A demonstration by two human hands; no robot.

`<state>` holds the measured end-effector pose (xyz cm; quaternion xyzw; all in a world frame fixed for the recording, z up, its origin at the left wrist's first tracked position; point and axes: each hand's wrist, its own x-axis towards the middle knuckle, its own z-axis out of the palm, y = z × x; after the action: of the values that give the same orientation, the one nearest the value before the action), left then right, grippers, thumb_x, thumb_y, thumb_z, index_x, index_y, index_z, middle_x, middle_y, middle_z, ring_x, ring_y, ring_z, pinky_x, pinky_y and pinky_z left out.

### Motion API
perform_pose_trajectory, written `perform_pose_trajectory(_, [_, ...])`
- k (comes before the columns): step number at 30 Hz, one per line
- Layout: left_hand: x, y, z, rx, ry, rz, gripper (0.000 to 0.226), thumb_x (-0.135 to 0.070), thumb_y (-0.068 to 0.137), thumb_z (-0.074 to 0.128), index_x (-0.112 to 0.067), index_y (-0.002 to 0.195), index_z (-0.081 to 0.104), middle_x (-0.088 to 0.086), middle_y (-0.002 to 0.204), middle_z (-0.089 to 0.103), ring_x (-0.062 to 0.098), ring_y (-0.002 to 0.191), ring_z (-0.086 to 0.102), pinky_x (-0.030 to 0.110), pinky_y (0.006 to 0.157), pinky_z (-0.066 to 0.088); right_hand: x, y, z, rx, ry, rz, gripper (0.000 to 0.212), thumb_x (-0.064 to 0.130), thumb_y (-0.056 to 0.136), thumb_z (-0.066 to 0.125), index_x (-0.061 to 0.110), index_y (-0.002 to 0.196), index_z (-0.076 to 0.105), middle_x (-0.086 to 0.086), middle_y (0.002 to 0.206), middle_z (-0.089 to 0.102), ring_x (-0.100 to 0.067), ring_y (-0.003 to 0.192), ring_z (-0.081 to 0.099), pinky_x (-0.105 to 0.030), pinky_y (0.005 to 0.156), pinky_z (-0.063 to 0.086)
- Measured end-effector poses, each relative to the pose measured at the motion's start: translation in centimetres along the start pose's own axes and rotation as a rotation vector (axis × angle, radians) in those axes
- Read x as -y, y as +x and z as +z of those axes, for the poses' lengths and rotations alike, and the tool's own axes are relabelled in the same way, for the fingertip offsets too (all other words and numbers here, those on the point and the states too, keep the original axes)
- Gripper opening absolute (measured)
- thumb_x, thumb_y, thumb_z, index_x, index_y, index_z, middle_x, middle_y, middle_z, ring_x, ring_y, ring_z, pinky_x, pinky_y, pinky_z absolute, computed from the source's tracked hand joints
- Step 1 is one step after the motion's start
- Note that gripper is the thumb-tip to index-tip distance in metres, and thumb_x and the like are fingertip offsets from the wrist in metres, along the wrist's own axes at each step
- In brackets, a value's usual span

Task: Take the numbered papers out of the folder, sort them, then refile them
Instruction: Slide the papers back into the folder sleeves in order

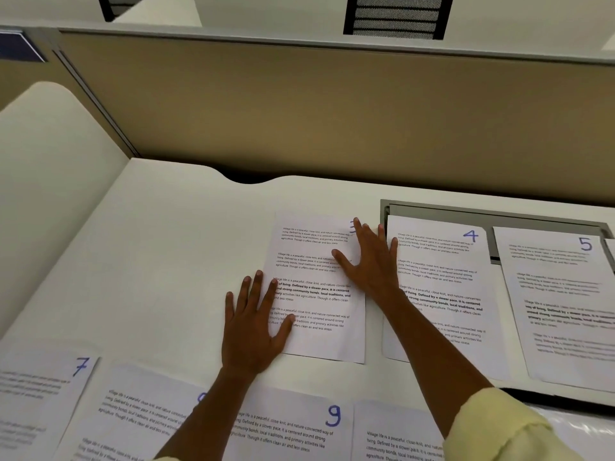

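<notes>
Papers out, spread on desk point(159, 247); sorting midway. Left hand point(254, 322) and right hand point(369, 261) flat, fingers spread, pressing sheet 3 point(319, 294) beside sheet 4 point(442, 277). Refiling not started.

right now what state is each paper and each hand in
paper 3: flat on the desk, both hands on it, number partly covered
paper 4: flat, face up, right forearm across it
paper 5: flat, face up, untouched
paper 7: flat, face up
paper 9: flat, face up
left hand: fingers straight, pressing paper 3
right hand: fingers spread, pressing paper 3
</notes>
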<state>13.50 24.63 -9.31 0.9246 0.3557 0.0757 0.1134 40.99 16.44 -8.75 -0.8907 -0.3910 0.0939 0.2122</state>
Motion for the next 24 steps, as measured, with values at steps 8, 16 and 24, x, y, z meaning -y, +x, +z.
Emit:
perform_pose_trajectory(8, [0.1, 0.0, 0.0, 0.001, 0.016, 0.001, 0.076, -0.065, 0.091, 0.036, -0.027, 0.155, 0.023, -0.001, 0.165, 0.008, 0.02, 0.152, 0.005, 0.054, 0.12, 0.014, 0.5, 0.7, -1.5, 0.055, 0.059, -0.007, 0.091, 0.078, 0.083, 0.03, 0.032, 0.159, 0.011, -0.003, 0.161, 0.033, -0.03, 0.154, 0.011, -0.052, 0.122, 0.001])
perform_pose_trajectory(16, [0.1, 0.1, 0.0, 0.003, 0.012, 0.004, 0.076, -0.067, 0.091, 0.034, -0.026, 0.155, 0.024, 0.0, 0.165, 0.008, 0.021, 0.152, 0.006, 0.054, 0.12, 0.013, 1.9, -0.8, -2.0, 0.113, 0.274, 0.013, 0.085, 0.064, 0.092, 0.048, 0.031, 0.159, 0.008, -0.006, 0.158, 0.036, -0.028, 0.144, 0.033, -0.044, 0.116, 0.027])
perform_pose_trajectory(24, [0.1, -0.1, 0.0, -0.007, 0.015, 0.006, 0.076, -0.066, 0.091, 0.036, -0.025, 0.154, 0.026, 0.0, 0.164, 0.011, 0.021, 0.151, 0.008, 0.055, 0.119, 0.015, 4.7, -1.8, -1.5, -0.035, 0.656, 0.234, 0.084, 0.057, 0.092, 0.059, 0.033, 0.158, 0.014, -0.005, 0.158, 0.037, -0.027, 0.141, 0.04, -0.047, 0.116, 0.036])
